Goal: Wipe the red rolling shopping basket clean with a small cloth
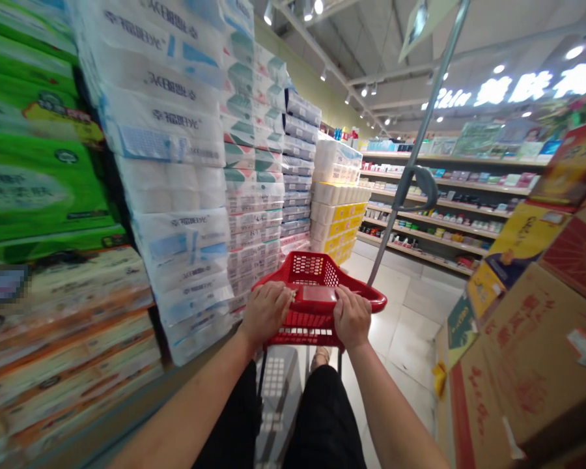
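Observation:
A red plastic shopping cart (pixel 317 335) stands right in front of me, with a perforated basket and a wide red handle. My left hand (pixel 268 309) is closed over the left part of that handle. On its right part, my right hand (pixel 352 316) curls its fingers round the bar in the same way. Between the two hands a pale label panel (pixel 317 294) shows on the handle. From the cart's right side a grey metal pole (pixel 420 150) slants upward, with a dark grey hook-shaped piece (pixel 422 189) on it. The basket's far wall shows; its floor is mostly hidden.
Tall stacks of wrapped toilet paper (pixel 170 163) and green tissue packs (pixel 34 150) line the left side closely. Cardboard boxes (pixel 532 365) are piled on the right. Ahead, shelves (pixel 449 205) of small goods run across beyond the tiled floor (pixel 400 326).

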Demonstrator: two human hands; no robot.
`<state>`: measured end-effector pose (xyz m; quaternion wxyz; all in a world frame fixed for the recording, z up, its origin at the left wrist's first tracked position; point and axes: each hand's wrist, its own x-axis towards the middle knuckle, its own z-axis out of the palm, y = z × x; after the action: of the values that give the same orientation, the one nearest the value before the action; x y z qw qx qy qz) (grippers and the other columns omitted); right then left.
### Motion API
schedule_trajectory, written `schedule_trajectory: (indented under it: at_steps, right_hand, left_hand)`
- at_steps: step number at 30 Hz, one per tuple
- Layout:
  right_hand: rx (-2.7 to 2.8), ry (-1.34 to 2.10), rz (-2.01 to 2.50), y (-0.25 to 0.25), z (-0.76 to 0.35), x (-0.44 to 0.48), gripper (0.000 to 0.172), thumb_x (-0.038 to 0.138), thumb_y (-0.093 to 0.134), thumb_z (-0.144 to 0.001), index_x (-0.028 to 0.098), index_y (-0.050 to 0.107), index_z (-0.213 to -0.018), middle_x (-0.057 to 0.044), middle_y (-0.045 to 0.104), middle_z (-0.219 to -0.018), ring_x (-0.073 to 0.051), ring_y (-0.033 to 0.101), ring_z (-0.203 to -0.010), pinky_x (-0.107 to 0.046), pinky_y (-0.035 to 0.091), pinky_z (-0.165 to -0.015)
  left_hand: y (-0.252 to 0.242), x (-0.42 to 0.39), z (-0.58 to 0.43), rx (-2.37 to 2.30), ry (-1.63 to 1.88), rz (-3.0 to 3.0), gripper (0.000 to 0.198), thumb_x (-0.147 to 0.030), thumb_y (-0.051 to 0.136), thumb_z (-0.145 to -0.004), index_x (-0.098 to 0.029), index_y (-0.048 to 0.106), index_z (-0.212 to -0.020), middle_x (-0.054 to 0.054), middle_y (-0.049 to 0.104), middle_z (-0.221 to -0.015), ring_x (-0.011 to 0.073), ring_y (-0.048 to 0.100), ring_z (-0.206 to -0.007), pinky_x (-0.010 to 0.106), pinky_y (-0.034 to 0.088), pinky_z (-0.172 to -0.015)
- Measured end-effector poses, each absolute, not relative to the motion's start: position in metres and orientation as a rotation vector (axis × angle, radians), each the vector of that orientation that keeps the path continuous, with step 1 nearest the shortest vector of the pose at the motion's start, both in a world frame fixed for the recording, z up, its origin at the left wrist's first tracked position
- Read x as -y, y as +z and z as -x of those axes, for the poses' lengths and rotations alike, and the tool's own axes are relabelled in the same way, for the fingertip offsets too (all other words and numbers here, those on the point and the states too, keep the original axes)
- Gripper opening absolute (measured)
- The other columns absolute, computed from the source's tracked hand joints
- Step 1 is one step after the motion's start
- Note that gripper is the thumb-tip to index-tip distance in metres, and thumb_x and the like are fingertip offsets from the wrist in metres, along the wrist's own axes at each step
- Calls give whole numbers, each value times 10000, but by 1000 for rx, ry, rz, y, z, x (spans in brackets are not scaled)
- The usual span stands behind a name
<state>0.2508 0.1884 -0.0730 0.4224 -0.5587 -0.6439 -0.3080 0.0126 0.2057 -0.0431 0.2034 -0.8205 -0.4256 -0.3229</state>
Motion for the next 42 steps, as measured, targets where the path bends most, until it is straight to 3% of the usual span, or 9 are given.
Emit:
schedule_trajectory:
  at_steps: [3,9,12,17,24,28,33,37,42]
  right_hand:
    - [1612,-768,1401,-73,-251,-190,333,206,401,-945,185,650,-1163,-78,676,-1187,-209,610,-1021,-356,327,-942]
    - [1594,-754,1387,-75,-250,-190,325,205,407,-943,189,645,-1165,-68,675,-1194,-205,610,-1016,-350,324,-942]
    - [1578,-750,1379,-75,-250,-188,322,196,412,-938,188,644,-1160,-65,677,-1188,-204,607,-1012,-346,322,-944]
    - [1573,-752,1374,-76,-256,-183,327,183,407,-934,189,640,-1162,-61,675,-1190,-202,601,-1022,-343,317,-954]
    - [1576,-821,1310,-78,-263,-180,305,173,430,-933,184,640,-1154,-58,681,-1181,-199,611,-1022,-338,336,-942]
    - [1521,-844,1252,-80,-261,-183,287,163,455,-921,201,647,-1130,-45,690,-1155,-197,622,-993,-343,354,-923]
    - [1510,-827,1240,-80,-264,-181,292,154,446,-921,199,646,-1131,-46,693,-1148,-201,630,-969,-357,365,-915]
    - [1535,-836,1233,-80,-267,-178,299,156,447,-920,197,639,-1146,-46,690,-1156,-207,629,-972,-365,372,-911]
    - [1550,-842,1212,-81,-268,-175,310,150,450,-915,195,630,-1163,-52,685,-1170,-210,633,-980,-366,372,-910]
  left_hand:
    - [-40,-208,-6,1238,-944,2281,289,-293,384,-940,-215,632,-1066,101,645,-1159,243,536,-1139,416,372,-994]
    - [-2,-226,-9,1481,-627,2409,427,-373,283,-971,-218,646,-807,52,697,-871,196,622,-801,330,420,-756]
    - [-10,-221,-15,1451,-601,2377,404,-359,300,-967,-209,658,-852,68,692,-897,206,620,-837,345,416,-792]
    - [-42,-197,-19,1231,-913,2251,312,-285,369,-944,-206,625,-1102,102,634,-1184,255,519,-1145,422,340,-1005]
    - [-3,-211,-22,1487,-589,2460,413,-391,297,-971,-227,657,-855,48,691,-895,201,620,-804,344,428,-747]
    - [-12,-198,-38,1516,-598,2295,365,-343,326,-962,-195,658,-932,86,673,-953,241,607,-884,386,424,-794]
    - [-39,-167,-53,1286,-823,2178,361,-276,348,-958,-204,556,-1245,118,610,-1185,271,516,-1130,448,352,-983]
    - [-15,-182,-48,1413,-623,2362,480,-400,218,-987,-203,655,-1020,99,667,-978,245,606,-916,390,438,-814]
    - [6,-200,-43,1532,-312,2518,485,-392,217,-985,-216,650,-1115,99,692,-858,245,641,-780,357,449,-694]
